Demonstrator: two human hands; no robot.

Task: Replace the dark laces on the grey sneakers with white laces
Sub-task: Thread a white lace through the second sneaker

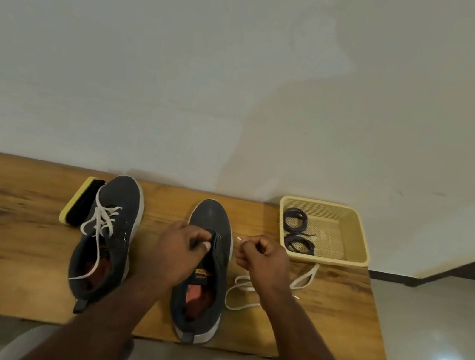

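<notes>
Two grey sneakers stand on a wooden bench, toes away from me. The left sneaker carries a white lace, threaded and untied. The right sneaker shows bare eyelets. My left hand pinches the front of its tongue and eyelet edge. My right hand is beside the shoe, fingers closed on the tip of a loose white lace that trails over the bench to the right. Two coiled dark laces lie in a beige basket.
The beige plastic basket sits at the bench's back right corner. A shoe brush with a yellow back lies left of the left sneaker. The bench runs against a white wall; tiled floor lies to the right.
</notes>
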